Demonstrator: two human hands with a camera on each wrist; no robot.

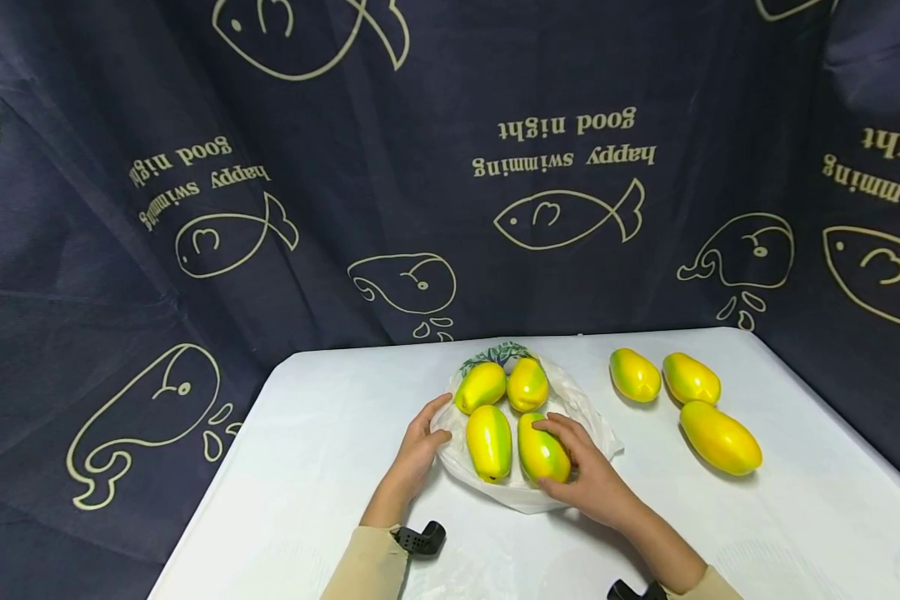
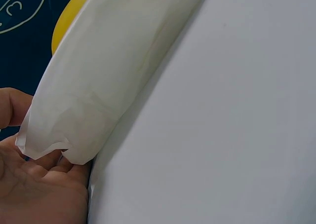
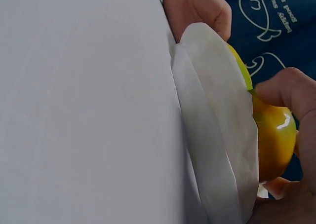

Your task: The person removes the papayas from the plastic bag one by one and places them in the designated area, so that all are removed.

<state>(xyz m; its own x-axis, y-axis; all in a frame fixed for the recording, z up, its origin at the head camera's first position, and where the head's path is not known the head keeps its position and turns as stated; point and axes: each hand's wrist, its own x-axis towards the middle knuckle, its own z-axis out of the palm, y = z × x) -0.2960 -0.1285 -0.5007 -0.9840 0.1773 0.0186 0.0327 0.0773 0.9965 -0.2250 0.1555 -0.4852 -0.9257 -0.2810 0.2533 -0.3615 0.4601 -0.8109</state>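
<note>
A white plastic bag [image 1: 510, 497] with a printed leafy design lies spread on the table, its rim raised around several yellow-green mangoes. My left hand [image 1: 417, 450] holds the bag's left edge; the left wrist view shows fingers partly hidden behind the white film [image 2: 113, 61]. On the right, my right hand [image 1: 588, 475] grips the front-right mango [image 1: 542, 450], thumb at the near side and fingers over its top. That mango [image 3: 276, 140] sits behind the bag's rim in the right wrist view. Beside it lies another mango [image 1: 488, 443], with two more mangoes behind.
Three loose mangoes lie on the white table [image 1: 330, 433] to the right of the bag, the largest mango [image 1: 720, 437] nearest. A dark blue curtain [image 1: 390, 192] with fish and whale drawings hangs behind the table and along its sides.
</note>
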